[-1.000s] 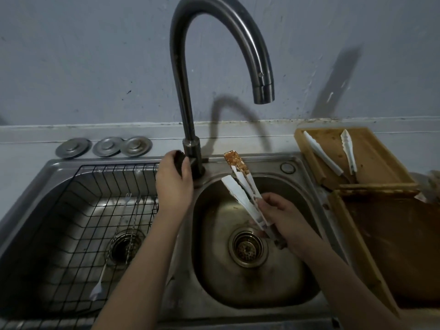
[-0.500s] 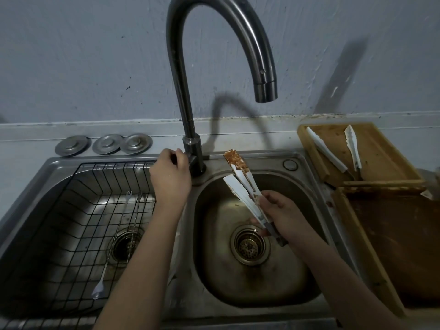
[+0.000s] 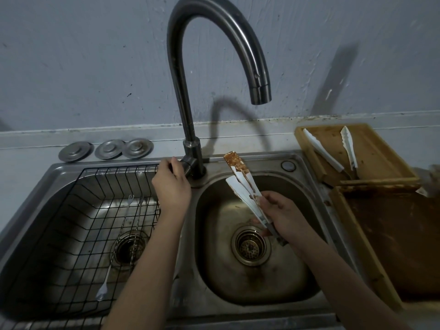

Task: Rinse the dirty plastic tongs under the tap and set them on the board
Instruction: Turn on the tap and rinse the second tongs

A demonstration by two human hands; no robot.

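Colours you've got here: tongs [image 3: 242, 186] white plastic, brown sauce smeared over the upper tip and streaked down both arms, dark grey at the handle end. Tap [image 3: 190, 79] dark brushed grey. Sink [image 3: 309, 234] dull steel, brownish staining around the brass-toned drain [image 3: 250, 245]. Wire basket [image 3: 95, 210] black grid. Board [image 3: 371, 153] tan wood with brown blotches, second white tongs [image 3: 333, 153] on it. Wall [image 3: 95, 55] blue-grey, scuffed. Three drain covers [image 3: 107, 150] plain silver.

Bare forearms, sleeveless, ringless hands [image 3: 172, 184]
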